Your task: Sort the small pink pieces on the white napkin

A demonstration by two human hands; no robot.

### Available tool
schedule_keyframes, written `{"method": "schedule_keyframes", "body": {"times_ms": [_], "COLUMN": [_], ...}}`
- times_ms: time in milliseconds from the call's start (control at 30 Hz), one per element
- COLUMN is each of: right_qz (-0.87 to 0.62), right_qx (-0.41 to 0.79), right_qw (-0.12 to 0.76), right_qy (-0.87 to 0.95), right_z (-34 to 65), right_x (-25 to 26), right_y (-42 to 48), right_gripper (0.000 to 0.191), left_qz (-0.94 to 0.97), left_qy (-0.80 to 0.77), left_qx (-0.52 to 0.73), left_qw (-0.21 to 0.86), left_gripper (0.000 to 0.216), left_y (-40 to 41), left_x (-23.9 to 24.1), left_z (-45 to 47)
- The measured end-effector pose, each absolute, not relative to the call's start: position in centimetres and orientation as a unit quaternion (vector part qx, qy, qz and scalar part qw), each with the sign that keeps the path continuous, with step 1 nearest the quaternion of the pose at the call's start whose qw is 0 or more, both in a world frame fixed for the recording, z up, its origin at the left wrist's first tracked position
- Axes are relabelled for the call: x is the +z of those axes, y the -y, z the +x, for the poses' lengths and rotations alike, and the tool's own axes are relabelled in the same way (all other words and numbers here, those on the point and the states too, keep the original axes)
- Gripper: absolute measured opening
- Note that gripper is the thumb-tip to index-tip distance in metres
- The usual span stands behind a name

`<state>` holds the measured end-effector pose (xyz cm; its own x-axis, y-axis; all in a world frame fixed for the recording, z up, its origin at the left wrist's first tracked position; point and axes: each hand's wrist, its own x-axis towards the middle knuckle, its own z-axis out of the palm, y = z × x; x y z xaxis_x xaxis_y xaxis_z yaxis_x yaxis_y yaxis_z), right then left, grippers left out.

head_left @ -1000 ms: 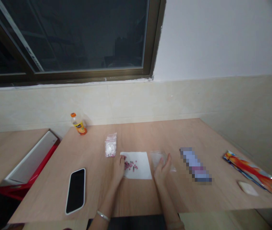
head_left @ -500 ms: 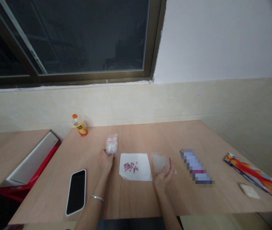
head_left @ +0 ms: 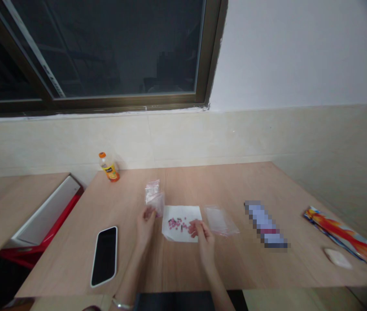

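My left hand is closed on the lower edge of a small clear zip bag, which is lifted and tilted in front of a stack of similar bags. Right of it, a white sheet of paper lies flat with several small pink and dark pieces scattered in its middle. My right hand reaches over the paper's right edge, fingers bent together beside the pieces; what is between the fingertips is hidden. Flat clear bags lie just right of the paper, behind that hand.
A phone lies at the left, and an orange drink bottle stands at the back left. To the right are a pixelated flat object, a colourful foil packet and a small whitish item. The wall borders the table's back.
My left hand has raised one bag off the stack and shifted slightly right. My right hand has left the flat bags and moved left to the pink pieces, its fingers drawing together.
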<state>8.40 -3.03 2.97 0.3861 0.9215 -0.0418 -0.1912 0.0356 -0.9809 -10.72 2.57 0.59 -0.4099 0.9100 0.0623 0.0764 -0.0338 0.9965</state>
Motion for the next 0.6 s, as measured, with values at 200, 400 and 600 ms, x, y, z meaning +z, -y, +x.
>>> {"method": "schedule_keyframes", "body": {"times_ms": [200,400,600], "right_qz": [-0.441,-0.413,-0.398], "right_qx": [0.675,0.726,0.728], "right_qw": [0.499,0.469,0.5], "right_qy": [0.318,0.286,0.249], "right_z": [6.2,6.0,7.1], "right_x": [5.6,5.9,6.1], "right_y": [3.2,3.6,3.9], "right_gripper": [0.053,0.04,0.035], "left_qz": [0.491,0.565,0.53], "left_qy": [-0.543,-0.539,-0.551], "left_qx": [0.509,0.448,0.486], "left_qw": [0.453,0.434,0.423], "left_gripper": [0.02,0.008,0.01], "left_y": [1.4,3.0,1.3], "left_x": [2.9,3.1,2.9], "left_z": [-8.4,-7.9,-10.2]}}
